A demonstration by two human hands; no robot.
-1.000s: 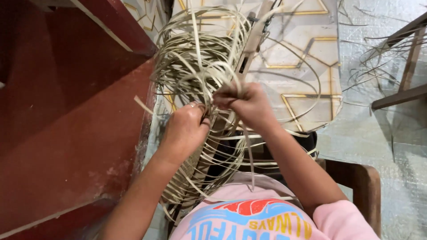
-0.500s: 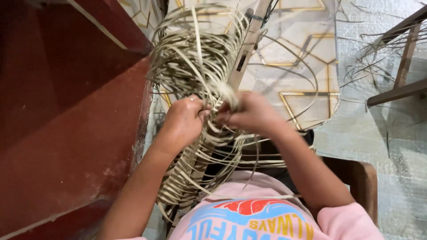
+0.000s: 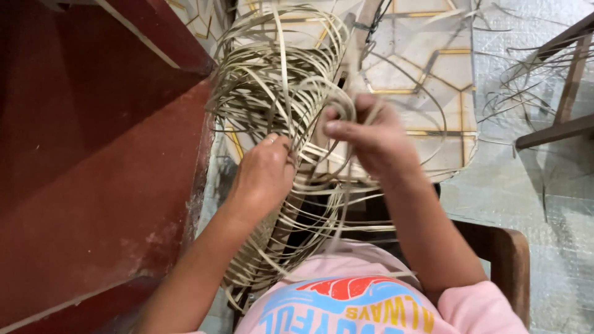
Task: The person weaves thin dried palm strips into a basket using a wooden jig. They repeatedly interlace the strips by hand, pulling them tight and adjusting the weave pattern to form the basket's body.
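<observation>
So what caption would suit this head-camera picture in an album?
Both hands, left hand and right hand, grip pale strips of a half-woven basket beside a red wall.

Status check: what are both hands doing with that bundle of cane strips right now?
Left hand gripping the coiled cane strips. Right hand pinching a single strip loop beside it. Loose strands tangle around both hands.

Left hand [image 3: 265, 173] and right hand [image 3: 371, 133] grip a cane-strip bundle [image 3: 278, 86].

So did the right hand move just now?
Yes. The right hand lifted off the left hand and went up and away, toward the patterned floor tiles, pulling a cane strip.
</observation>
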